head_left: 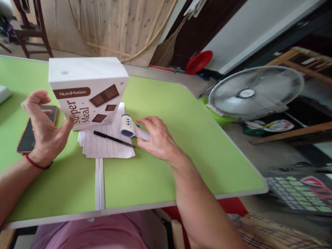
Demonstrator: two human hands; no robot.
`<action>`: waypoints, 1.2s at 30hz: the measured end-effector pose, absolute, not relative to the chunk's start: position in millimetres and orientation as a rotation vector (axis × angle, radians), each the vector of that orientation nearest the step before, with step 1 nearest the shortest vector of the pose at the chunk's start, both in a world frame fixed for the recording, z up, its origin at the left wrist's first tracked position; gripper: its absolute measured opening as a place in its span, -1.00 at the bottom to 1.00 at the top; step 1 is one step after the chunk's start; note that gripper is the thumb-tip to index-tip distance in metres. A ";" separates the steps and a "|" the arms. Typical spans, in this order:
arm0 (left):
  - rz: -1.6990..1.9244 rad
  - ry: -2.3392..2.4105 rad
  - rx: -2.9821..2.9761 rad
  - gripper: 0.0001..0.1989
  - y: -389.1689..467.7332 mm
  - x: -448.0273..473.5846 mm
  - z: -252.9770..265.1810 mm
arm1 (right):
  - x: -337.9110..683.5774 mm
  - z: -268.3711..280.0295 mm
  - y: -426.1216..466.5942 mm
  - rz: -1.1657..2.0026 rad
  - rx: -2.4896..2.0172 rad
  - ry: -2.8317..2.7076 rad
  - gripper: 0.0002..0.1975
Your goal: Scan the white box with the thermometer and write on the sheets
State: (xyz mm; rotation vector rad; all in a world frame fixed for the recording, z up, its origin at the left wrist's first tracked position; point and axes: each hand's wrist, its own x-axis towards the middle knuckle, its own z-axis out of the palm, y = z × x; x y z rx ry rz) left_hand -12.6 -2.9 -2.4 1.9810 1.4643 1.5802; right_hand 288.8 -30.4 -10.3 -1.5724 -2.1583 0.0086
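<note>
The thermometer gun (127,126) is just right of the white box (88,74), its handle in the curled right hand (158,139). Left of the box, the left hand (46,129) gapes, thumb contact unclear. Before the box lie a pen (113,139) and papers (103,150).

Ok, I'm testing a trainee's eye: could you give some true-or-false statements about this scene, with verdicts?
1. The pen lies across the written sheets. True.
2. The phone lies right of the box. False: the phone lies left of the box.
3. The right grip is at the handle of the thermometer. True.
4. The left grip is closed around the pen. False: the left grip is open, beside the box.
5. The fan is right of the table. True.
</note>
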 end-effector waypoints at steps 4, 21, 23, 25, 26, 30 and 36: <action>1.640 1.325 2.451 -0.57 -19.3 -4.0 4.1 | 281.1 -0.6 -43.7 0.211 -1.445 -2.227 -0.86; 0.545 0.699 2.959 -0.68 -33.3 21.1 -23.3 | 261.5 7.7 -57.1 0.554 -1.274 -1.691 -0.95; 0.497 0.688 2.980 -0.66 -33.9 21.6 -21.8 | 250.9 7.3 -58.3 0.743 -1.196 -1.544 -0.93; 0.459 0.687 2.988 -0.65 -34.0 21.8 -20.5 | 240.9 3.8 -58.4 0.937 -1.162 -1.502 -0.92; 0.455 0.691 2.990 -0.64 -33.9 21.9 -20.2 | 237.4 0.9 -58.4 1.006 -1.166 -1.502 -0.92; 0.471 0.697 3.012 -0.62 -33.8 22.4 -20.1 | 237.2 -14.7 -62.1 1.039 -1.256 -1.541 -0.94; 0.440 0.708 3.005 -0.61 -34.6 22.0 -22.1 | 248.2 -33.1 -76.9 0.772 -1.333 -1.521 -0.95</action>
